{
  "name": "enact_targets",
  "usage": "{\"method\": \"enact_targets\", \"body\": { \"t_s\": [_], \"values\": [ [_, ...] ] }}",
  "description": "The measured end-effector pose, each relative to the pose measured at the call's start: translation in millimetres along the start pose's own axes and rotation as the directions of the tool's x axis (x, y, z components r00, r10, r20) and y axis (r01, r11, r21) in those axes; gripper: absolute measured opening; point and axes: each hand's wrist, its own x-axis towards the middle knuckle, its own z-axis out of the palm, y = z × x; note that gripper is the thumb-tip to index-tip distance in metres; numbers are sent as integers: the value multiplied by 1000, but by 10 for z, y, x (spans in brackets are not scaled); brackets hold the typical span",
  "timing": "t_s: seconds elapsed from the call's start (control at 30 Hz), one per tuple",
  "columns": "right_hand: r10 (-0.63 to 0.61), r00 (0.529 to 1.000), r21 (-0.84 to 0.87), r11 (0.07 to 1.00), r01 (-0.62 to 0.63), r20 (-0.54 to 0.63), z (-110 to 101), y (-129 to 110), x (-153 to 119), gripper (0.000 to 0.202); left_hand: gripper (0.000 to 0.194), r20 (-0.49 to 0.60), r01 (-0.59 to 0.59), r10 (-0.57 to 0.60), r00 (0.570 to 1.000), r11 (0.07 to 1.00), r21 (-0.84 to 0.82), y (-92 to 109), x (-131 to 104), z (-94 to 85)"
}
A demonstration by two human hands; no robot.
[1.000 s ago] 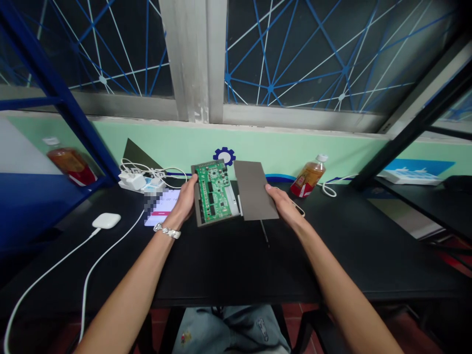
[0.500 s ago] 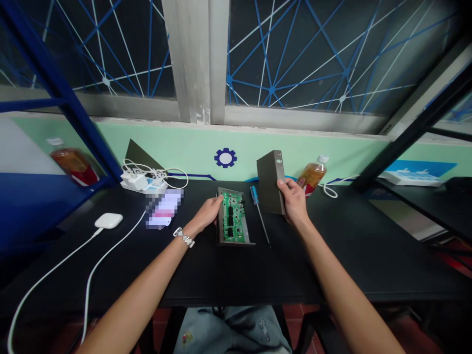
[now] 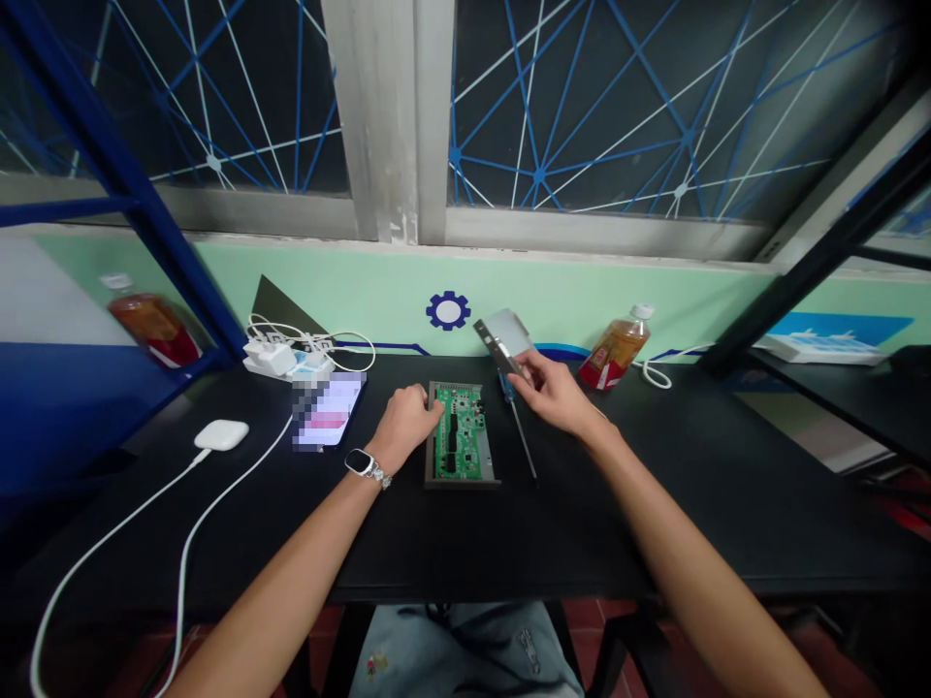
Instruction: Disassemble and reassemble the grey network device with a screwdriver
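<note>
A green circuit board point(image 3: 472, 441) lies in a shallow grey metal casing point(image 3: 431, 475) on the black table. My left hand point(image 3: 404, 427) grips the casing's left edge, thumb over the rim by the board and the other fingers curled, partly hidden. Raised behind and to the right, a grey metal cover point(image 3: 507, 334) is tilted in my right hand point(image 3: 557, 393), which is closed on its near edge. Below that cover lies a screwdriver point(image 3: 522, 436); its blue handle is partly hidden by the cover and hand.
To the left are a phone point(image 3: 335, 412) with a lit screen, a white power strip point(image 3: 309, 368) with plugs, and a white charging case point(image 3: 221, 435) on a cable. Bottles of amber drink stand at right point(image 3: 615, 349) and left point(image 3: 154, 325). Metal racks flank the table.
My right hand has turned the cover over and brought it left, nearer the board; its pale inner face now shows. My left hand stays at the casing, its wrist turned.
</note>
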Motion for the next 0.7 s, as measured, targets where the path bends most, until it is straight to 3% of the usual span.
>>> {"method": "enact_targets", "body": {
  "t_s": [0.1, 0.2, 0.43, 0.7],
  "values": [
    [-20, 979, -290, 954, 79, 201, 10, -24, 275, 16, 30, -5, -22, 23, 1000, 991, 130, 9, 0, 9],
    [-5, 921, -399, 900, 174, 390, 144, -14, 577, 19, 28, 5, -14, 13, 1000, 980, 197, 28, -3, 21],
    [35, 875, -430, 880, 203, 484, 590, 138, 967, 18, 21, -10, 8, -5, 1000, 970, 241, 63, 0, 2],
    [48, 867, -384, 908, 169, 495, 796, 303, 1042, 17, 22, -7, -4, 6, 1000, 968, 251, 55, 3, 9]
  ]
}}
